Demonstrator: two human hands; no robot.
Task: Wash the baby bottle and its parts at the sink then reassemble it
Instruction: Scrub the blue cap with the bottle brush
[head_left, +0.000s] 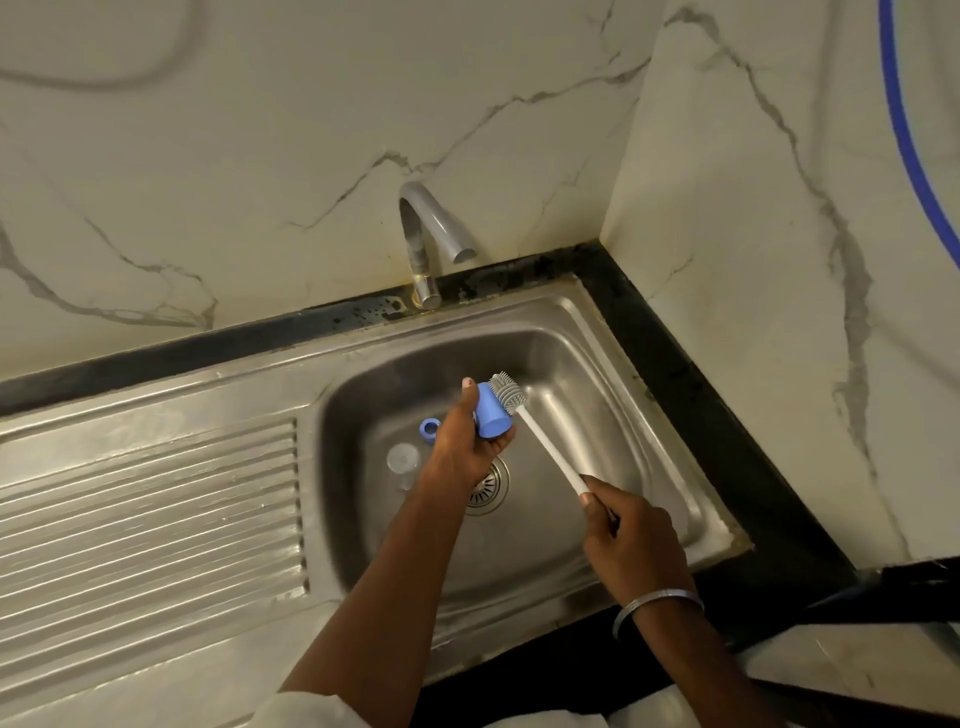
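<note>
The blue cap (492, 415) sits in the left hand (462, 449), gripped between thumb and fingers above the sink (582, 332) basin. The right hand (631, 530) grips the brush (545, 441) by its white handle, and the grey bristles touch the cap. A blue ring (429, 427) and a clear part (402, 460), too blurred to name, lie in the basin just left of the left hand. The left wrist hides part of the drain (491, 493).

My L hand (462, 447) holds the cap (491, 415) over the sink (571, 312) basin. The brush (550, 449) is in my R hand (634, 530), w/ its head touching the cap's right side. In the basin, left of L hand, lie a ring (429, 427) & a bottle part (402, 460). The tap (431, 234) is behind, the drainboard (150, 509) left.
</note>
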